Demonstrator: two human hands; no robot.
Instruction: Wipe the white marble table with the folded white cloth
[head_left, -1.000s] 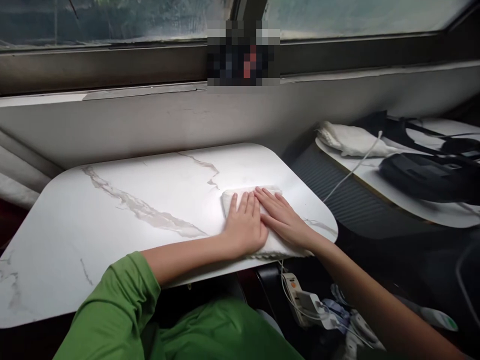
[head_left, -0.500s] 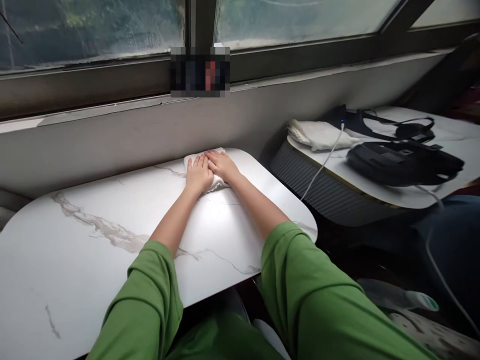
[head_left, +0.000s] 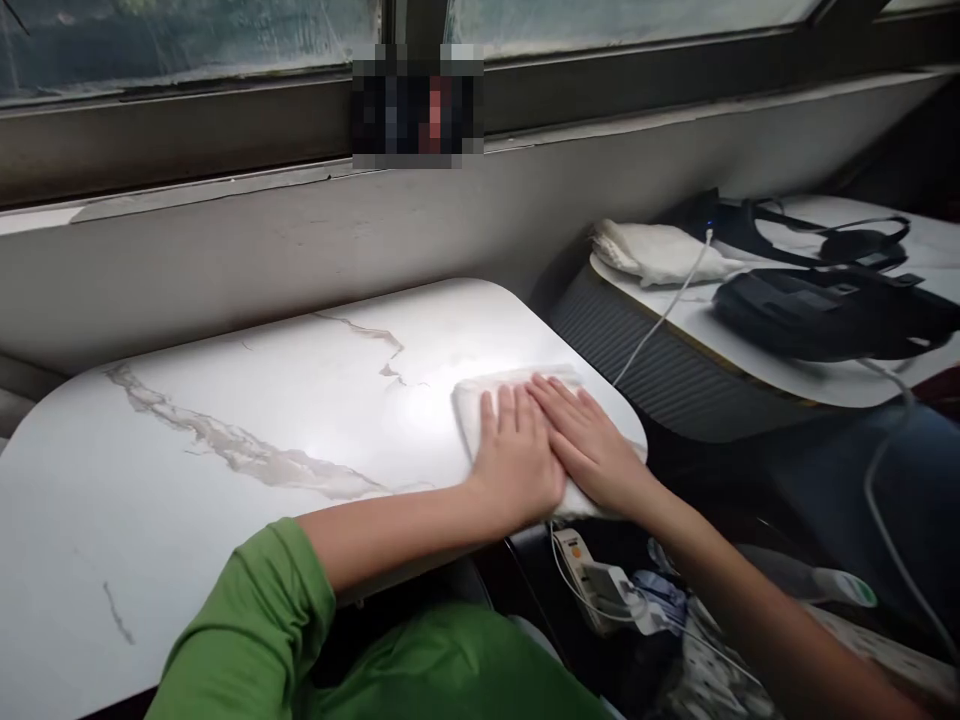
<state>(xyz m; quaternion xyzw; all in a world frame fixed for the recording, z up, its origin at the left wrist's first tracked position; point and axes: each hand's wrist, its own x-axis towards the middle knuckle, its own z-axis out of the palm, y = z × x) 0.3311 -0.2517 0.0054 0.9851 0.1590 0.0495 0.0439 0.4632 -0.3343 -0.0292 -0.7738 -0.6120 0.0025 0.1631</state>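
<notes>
marbled tabletop (head_left: 262,400), both hands (head_left: 551,450) on white cloth (head_left: 475,400)

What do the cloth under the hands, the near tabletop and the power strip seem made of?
White cloth: soft, matt textile, likely cotton or microfibre, judging by its pliable, folded edges.
Near tabletop: smooth, semi-gloss; glare and grey-brown veins suggest marble, though laminate could look alike.
Power strip: probably hard plastic, satin finish, from its pale moulded casing.

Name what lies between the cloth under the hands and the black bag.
The near table's rounded corner, a white cable and the far table's ribbed side; head view.
</notes>
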